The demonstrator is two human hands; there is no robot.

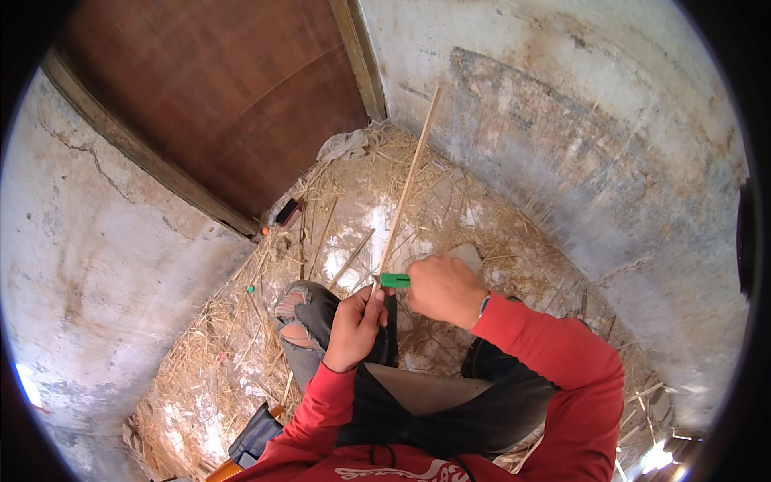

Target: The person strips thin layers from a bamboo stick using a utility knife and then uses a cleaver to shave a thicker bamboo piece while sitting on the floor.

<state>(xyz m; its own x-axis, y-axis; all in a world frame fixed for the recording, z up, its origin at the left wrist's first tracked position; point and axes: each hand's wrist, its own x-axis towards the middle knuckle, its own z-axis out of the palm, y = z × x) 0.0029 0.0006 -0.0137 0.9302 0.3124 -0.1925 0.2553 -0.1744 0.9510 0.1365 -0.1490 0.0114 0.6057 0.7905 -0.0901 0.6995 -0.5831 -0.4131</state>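
My left hand (353, 328) is closed around the lower end of a long, thin wooden strip (409, 181). The strip slants up and away, its far end in front of the right wall. In my right hand (444, 291) is a green utility knife (395, 280), its handle pointing left out of my fist. The knife's tip end meets the strip just above my left fingers. Whether the blade bites into the wood is too small to tell.
Straw and thin sticks (351, 259) litter the floor (197, 365). A brown door (233, 88) stands ahead, between stained walls (562, 153). Near its foot lie a small dark box-like object (287, 213) and a crumpled pale cloth (343, 145). A dark bag-like item (255, 436) rests at lower left.
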